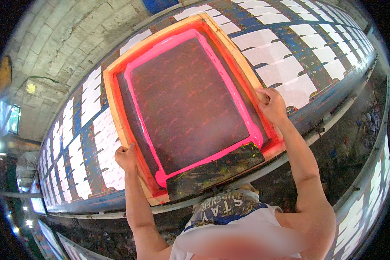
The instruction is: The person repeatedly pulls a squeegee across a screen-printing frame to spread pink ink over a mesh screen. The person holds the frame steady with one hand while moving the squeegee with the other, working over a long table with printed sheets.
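Observation:
A screen printing frame (112, 95) of pale wood with red-stained inner edges lies or hovers over the long table; I cannot tell whether it touches. Bright pink ink (131, 93) rings its dark mesh (186, 99), which shows rows of small reddish marks. A dark, paint-spotted squeegee (216, 173) rests inside along the near edge, beside the pink ink. My left hand (125, 157) is closed on the frame's left side rail. Higher up on the opposite rail, my right hand (273, 105) pinches the wood with its fingers curled.
White cut fabric pieces (279, 63) lie in rows along the paint-stained table (305, 67). Left of the frame, some fabric pieces (106, 149) carry small pink prints. A metal rail (333, 117) follows the table's near edge. Behind stands a block wall (69, 39); another table with white pieces (359, 216) is at the lower right.

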